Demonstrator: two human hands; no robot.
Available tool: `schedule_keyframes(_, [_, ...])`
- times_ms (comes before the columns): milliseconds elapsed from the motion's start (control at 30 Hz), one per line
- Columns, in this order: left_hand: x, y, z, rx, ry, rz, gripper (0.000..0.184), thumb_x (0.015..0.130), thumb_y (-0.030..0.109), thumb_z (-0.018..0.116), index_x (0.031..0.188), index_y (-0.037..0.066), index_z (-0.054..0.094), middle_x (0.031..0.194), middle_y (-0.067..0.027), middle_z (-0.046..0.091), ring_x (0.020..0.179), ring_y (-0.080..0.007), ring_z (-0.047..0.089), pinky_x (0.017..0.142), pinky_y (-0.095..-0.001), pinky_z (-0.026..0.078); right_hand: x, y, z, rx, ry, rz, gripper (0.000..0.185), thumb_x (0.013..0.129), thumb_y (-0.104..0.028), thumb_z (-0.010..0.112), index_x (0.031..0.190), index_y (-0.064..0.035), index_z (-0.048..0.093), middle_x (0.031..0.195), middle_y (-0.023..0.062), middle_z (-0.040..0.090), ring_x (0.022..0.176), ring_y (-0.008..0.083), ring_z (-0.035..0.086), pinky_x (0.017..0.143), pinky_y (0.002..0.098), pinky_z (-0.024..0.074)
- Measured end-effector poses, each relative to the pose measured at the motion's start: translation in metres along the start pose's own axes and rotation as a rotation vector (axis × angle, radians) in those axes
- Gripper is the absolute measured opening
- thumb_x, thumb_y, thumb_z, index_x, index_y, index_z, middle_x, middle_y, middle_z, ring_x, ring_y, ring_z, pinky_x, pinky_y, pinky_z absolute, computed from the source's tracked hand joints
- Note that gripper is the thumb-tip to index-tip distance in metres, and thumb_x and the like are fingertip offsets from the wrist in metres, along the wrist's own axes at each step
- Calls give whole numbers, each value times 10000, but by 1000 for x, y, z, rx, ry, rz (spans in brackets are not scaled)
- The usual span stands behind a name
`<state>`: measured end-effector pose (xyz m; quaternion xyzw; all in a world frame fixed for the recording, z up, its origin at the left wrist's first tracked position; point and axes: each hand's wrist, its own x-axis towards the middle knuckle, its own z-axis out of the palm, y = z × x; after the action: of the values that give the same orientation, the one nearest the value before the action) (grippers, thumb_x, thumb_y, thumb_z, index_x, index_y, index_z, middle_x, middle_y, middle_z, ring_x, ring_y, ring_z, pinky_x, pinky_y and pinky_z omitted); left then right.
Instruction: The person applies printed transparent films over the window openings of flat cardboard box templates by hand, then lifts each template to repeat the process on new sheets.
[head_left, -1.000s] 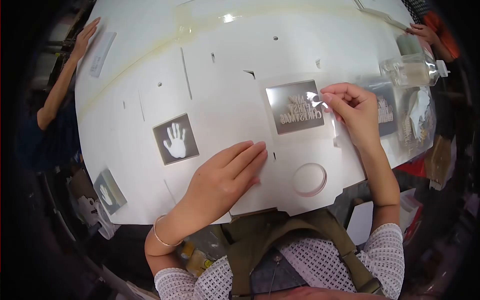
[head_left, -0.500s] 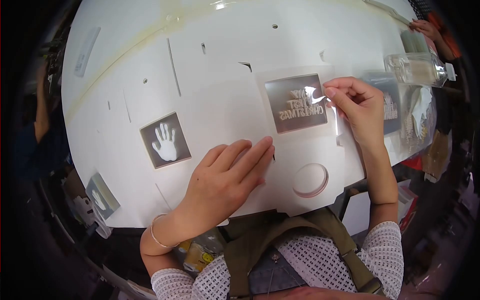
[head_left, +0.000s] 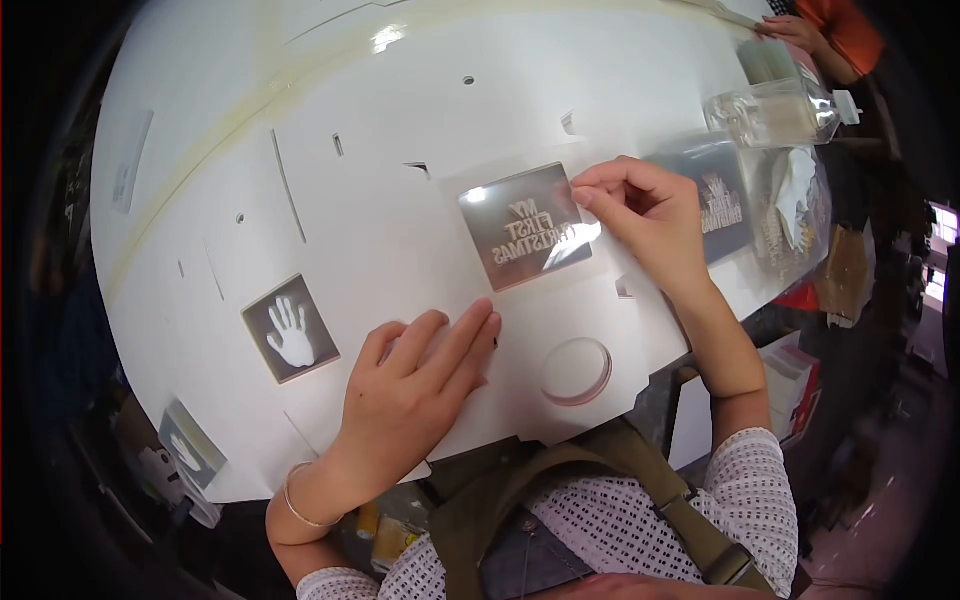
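My right hand pinches the upper right edge of a clear film sheet between thumb and forefinger. The sheet lies over a grey square in a cutout of the white board. Pale mirrored lettering, "MY FIRST CHRISTMAS", shows there, with glare over its lower right. Resting on the board below and to the left of the square, my left hand is open, its fingers stretched out. A second cutout at the left frames a grey square with a white handprint.
A round cutout is near the board's front edge. To the right lie a stack of printed clear sheets, a clear bottle and a plastic bag. Another handprint piece sits front left. Another person's hand is far right.
The whole view has shifted, so the table appears further left and slightly lower. My right hand still pinches the film's edge, and the lettering looks clearer. My left hand stays on the board.
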<state>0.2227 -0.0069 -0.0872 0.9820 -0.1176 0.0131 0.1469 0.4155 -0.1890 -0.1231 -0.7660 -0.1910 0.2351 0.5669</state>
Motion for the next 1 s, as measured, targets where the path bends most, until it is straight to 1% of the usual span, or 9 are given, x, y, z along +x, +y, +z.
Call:
schedule_keyframes(167, [1,0,-1,-18,-23,-4,419,749,162,654,1152,61,600,1249,-1,537,958,-167,531,763,-319,441,1,3,1,-193,9,-186,208,770,21,685,976,-4,658,752,-37,484,579,21,368,529,173,298])
schedule_keyframes(433, [-13,-11,-19,-309,22,-68,477,724,137,690,1180,44,583,1280,-59,518,958,-214,561,830,-355,457,-3,-5,8,-274,157,-319,311,782,48,630,1081,-32,615,794,-23,422,595,29,359,526,163,294])
schedule_keyframes(567, [-102,-51,-60,95,384,-527,467,757,27,648,1216,56,568,1263,-127,523,1041,-252,571,909,-352,437,-14,-5,2,-292,188,-470,229,821,55,579,1039,-5,616,766,-10,445,585,47,373,524,169,303])
schedule_keyframes(667, [-219,-107,-77,257,643,-957,431,880,187,613,1255,3,512,1168,-165,568,1108,-295,530,940,-355,415,-27,-18,0,-391,272,-611,174,829,29,586,989,-22,628,683,24,455,549,74,402,468,207,316])
schedule_keyframes(767, [-356,-164,-65,565,632,-1229,510,887,257,622,1281,-29,470,1101,-180,583,1026,-264,560,883,-325,444,-46,-22,-1,-388,272,-589,177,825,63,568,983,9,629,731,27,498,595,66,424,526,191,340])
schedule_keyframes(833, [-430,-200,-43,486,524,-1475,526,888,261,622,1307,-3,446,1001,-135,603,921,-204,558,812,-305,451,-57,-24,-3,-407,273,-583,180,819,65,574,980,9,631,748,32,516,600,68,437,528,193,348])
schedule_keyframes(867, [-453,-215,-30,124,620,-1508,519,881,264,637,1291,-4,466,978,-95,604,894,-166,552,790,-271,443,-62,-26,-3,-430,271,-556,182,813,66,580,978,8,633,765,36,535,605,71,449,531,196,356])
schedule_keyframes(933, [-453,-218,-19,-427,814,-1363,474,867,243,665,1237,-15,520,911,5,587,817,-83,524,722,-197,419,-72,-30,-5,-452,264,-558,189,810,69,582,980,7,634,777,39,545,612,74,462,538,194,364])
schedule_keyframes(1000, [-443,-220,-8,-710,1078,-1336,394,837,154,695,1152,-46,568,955,-21,608,819,-92,546,702,-202,440,-81,-33,-9,-486,262,-541,212,803,81,581,990,0,636,823,49,568,641,84,495,554,196,388])
